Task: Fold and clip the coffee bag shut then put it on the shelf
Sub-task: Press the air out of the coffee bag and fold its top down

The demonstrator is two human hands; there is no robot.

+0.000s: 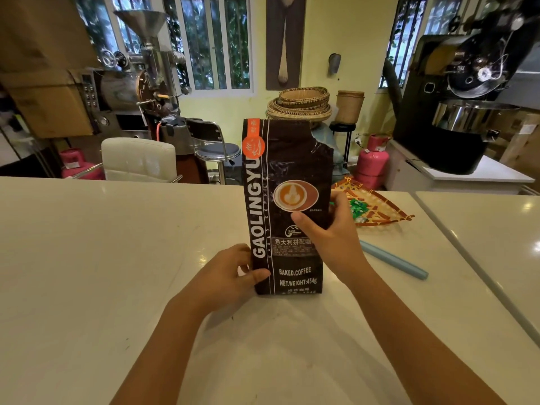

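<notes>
- Head view: our left hand (233,273) and right hand (330,229) grip the upright black foil coffee bag (287,176) on the white counter (87,258).
- A pale blue clip bar (394,260) lies just right.

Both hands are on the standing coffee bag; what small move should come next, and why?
Probably slide the right hand up to the torn top of the coffee bag and start folding it down. The bag stands upright and unfolded, the left hand steadies its base, and the blue clip lies unused beside it.

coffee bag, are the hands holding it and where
Yes. The left hand grips the coffee bag at its lower left edge; the right hand holds its right edge, mid-height.
</notes>
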